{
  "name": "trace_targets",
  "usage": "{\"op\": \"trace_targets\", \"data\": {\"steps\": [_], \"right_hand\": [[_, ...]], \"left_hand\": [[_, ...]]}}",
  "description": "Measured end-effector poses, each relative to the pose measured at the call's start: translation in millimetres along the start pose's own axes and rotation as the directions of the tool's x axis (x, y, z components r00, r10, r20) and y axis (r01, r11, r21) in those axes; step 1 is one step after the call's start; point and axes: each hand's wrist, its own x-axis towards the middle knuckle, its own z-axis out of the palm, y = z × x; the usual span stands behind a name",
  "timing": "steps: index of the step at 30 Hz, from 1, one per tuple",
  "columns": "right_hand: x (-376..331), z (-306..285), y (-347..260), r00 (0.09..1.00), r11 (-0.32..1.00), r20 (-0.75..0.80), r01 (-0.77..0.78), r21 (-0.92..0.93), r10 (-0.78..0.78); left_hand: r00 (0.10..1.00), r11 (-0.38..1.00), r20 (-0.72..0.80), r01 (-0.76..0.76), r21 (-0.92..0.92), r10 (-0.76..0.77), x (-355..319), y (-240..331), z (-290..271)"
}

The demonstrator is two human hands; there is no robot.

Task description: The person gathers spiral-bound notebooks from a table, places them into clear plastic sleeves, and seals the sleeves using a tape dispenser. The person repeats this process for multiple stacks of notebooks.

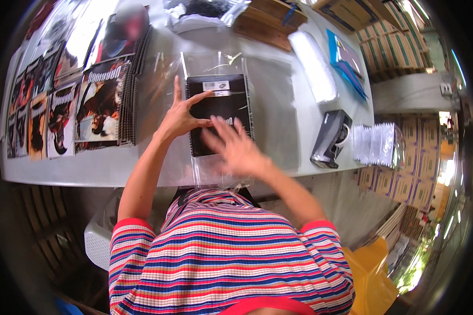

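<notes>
A black spiral-bound notebook (205, 142) lies on the table in front of me, with a white label near its far end. Clear plastic wrap (197, 170) surrounds it and reaches past its near and far ends. My left hand (183, 113) rests at the notebook's left edge, its fingers spread across the cover and nothing in its grasp. Over the notebook's lower right part, my right hand (236, 149) is blurred by motion. Its fingers look stretched out, and I see nothing held in them.
Stacks of spiral notebooks with picture covers (102, 105) fill the table's left. To the right are a tape roll (343, 135) on a black box (327, 144), a white plastic-wrapped bundle (314, 68), blue folders (347, 63) and a clear packet (376, 144). A wooden box (268, 23) stands at the back.
</notes>
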Motion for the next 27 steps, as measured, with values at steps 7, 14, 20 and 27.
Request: {"op": "trace_targets", "data": {"steps": [7,14,20,27], "right_hand": [[-144,-2,0,0.523,0.489,-0.309,-0.249,0.836,0.795],[-267,24,145,0.033,-0.121,0.135,-0.282,0.952,0.990],[-281,51,128,0.176,-0.240,0.182,0.412,0.879,0.967],[-247,70,76,-0.339,-0.186,-0.587,-0.934,0.306,0.735]], "left_hand": [[0.999,0.998,-0.037,-0.034,-0.049,0.032,0,-9,3],[0.997,0.996,0.042,-0.066,-0.055,0.068,8,2,3],[0.997,0.997,0.036,-0.063,-0.052,0.065,8,-1,4],[0.999,0.997,0.011,-0.050,-0.064,0.050,4,-6,2]]}}
